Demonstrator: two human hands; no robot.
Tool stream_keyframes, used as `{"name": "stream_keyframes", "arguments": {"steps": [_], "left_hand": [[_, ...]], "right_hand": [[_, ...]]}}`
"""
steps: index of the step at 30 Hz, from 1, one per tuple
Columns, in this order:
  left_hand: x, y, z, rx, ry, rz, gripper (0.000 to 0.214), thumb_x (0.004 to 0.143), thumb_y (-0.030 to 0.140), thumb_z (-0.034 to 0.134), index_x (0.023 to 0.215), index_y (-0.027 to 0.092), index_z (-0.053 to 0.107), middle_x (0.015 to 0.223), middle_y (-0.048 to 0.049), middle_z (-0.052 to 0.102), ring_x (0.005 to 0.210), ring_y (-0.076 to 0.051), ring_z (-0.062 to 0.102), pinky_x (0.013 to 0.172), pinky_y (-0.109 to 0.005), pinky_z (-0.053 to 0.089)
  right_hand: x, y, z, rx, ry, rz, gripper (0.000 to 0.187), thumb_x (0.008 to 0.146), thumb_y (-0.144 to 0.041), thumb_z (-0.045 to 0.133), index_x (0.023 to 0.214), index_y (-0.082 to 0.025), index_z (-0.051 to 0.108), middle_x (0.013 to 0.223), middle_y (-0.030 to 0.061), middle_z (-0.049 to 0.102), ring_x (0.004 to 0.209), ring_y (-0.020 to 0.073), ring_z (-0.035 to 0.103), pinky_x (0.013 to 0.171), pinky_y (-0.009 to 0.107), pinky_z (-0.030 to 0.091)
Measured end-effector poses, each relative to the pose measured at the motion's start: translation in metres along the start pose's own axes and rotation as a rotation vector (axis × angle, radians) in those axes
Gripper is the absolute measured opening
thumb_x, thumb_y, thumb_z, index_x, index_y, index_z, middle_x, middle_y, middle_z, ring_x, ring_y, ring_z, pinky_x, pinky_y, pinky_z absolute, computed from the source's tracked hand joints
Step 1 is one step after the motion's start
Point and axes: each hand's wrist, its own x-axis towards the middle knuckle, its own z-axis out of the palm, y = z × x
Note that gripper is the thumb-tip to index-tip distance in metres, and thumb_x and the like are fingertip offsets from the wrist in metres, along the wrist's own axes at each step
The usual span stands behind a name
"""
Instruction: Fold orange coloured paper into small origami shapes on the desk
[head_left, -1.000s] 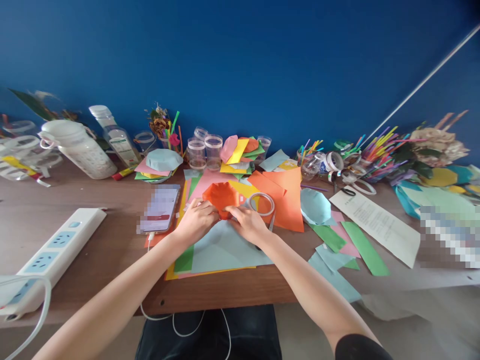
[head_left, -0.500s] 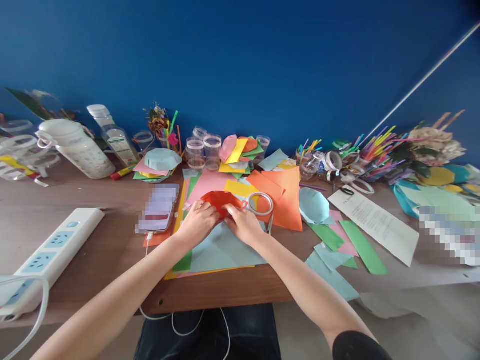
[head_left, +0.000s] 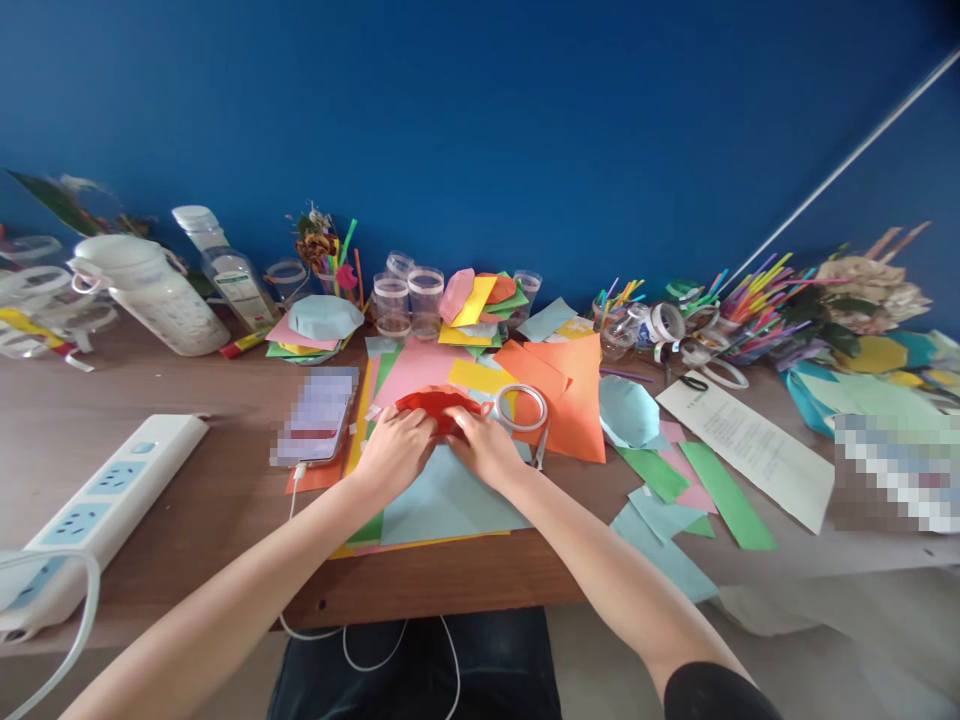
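Between my hands is a red-orange folded paper piece [head_left: 430, 400] with a rounded, many-sided rim, much of it hidden by my fingers. My left hand [head_left: 399, 447] has its fingers curled over the near left side of it. On the near right side, my right hand [head_left: 482, 440] grips it with bent fingers. Beneath lies a pale blue sheet [head_left: 454, 500] on top of other coloured sheets. A roll of clear tape [head_left: 521, 390] rests just beyond my right hand. Scissors [head_left: 541, 448] lie beside that hand, partly covered.
Left of the sheets are a phone [head_left: 319, 415] on a charging cable and a white power strip [head_left: 112, 500]. To the right lie orange paper [head_left: 577, 400], a light blue folded paper dish [head_left: 628, 412] and a printed sheet [head_left: 754, 445]. Plastic cups [head_left: 425, 300] and a bottle [head_left: 240, 285] line the wall.
The red-orange paper piece has tilted slightly and its rim sits a little lower, further left. Both hands keep their hold, with only small finger movements.
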Motion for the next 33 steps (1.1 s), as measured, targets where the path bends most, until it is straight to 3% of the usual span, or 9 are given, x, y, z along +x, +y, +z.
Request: {"name": "stream_keyframes", "arguments": {"steps": [5, 11, 20, 26, 33], "left_hand": [[0.0, 0.001, 0.001, 0.028, -0.041, -0.026, 0.018, 0.086, 0.015, 0.047, 0.075, 0.013, 0.061, 0.076, -0.0081, 0.065, 0.072, -0.022, 0.061, 0.072, -0.038, 0.04], [0.001, 0.002, 0.009, 0.06, 0.017, -0.035, 0.02, 0.083, 0.011, 0.044, 0.074, 0.014, 0.062, 0.073, -0.0084, 0.065, 0.065, -0.022, 0.061, 0.071, -0.039, 0.043], [-0.005, 0.016, -0.002, 0.204, 0.115, 0.026, 0.023, 0.083, 0.005, 0.042, 0.076, 0.014, 0.062, 0.08, -0.0086, 0.062, 0.064, -0.019, 0.059, 0.069, -0.036, 0.041], [-0.012, 0.038, 0.001, 0.281, -0.045, 0.108, 0.029, 0.077, -0.001, 0.044, 0.091, 0.007, 0.067, 0.08, -0.0131, 0.067, 0.076, -0.023, 0.064, 0.073, -0.035, 0.046], [-0.011, 0.036, 0.004, 0.224, -0.198, 0.043, 0.048, 0.074, 0.001, 0.047, 0.12, 0.005, 0.057, 0.111, -0.0212, 0.064, 0.057, -0.019, 0.065, 0.053, -0.03, 0.045]], "right_hand": [[0.001, 0.004, 0.004, 0.088, 0.052, 0.037, 0.024, 0.087, -0.027, 0.055, 0.108, -0.016, 0.058, 0.101, 0.0107, 0.068, 0.094, 0.0236, 0.064, 0.077, 0.031, 0.046], [0.004, 0.001, 0.004, 0.061, 0.038, 0.069, 0.015, 0.085, -0.018, 0.052, 0.097, -0.017, 0.061, 0.095, 0.0091, 0.069, 0.089, 0.0224, 0.064, 0.076, 0.029, 0.045], [0.005, 0.003, 0.01, 0.125, 0.097, 0.076, 0.033, 0.082, -0.015, 0.052, 0.116, -0.017, 0.053, 0.104, 0.0102, 0.066, 0.09, 0.0217, 0.063, 0.076, 0.029, 0.046], [0.006, 0.001, 0.008, 0.111, 0.083, 0.08, 0.025, 0.087, -0.023, 0.051, 0.11, -0.016, 0.058, 0.099, 0.0098, 0.067, 0.089, 0.0218, 0.062, 0.076, 0.029, 0.045], [-0.001, -0.004, 0.004, 0.057, 0.089, 0.062, 0.031, 0.09, -0.016, 0.041, 0.117, -0.023, 0.054, 0.113, 0.0056, 0.063, 0.097, 0.0196, 0.061, 0.077, 0.027, 0.045]]}}
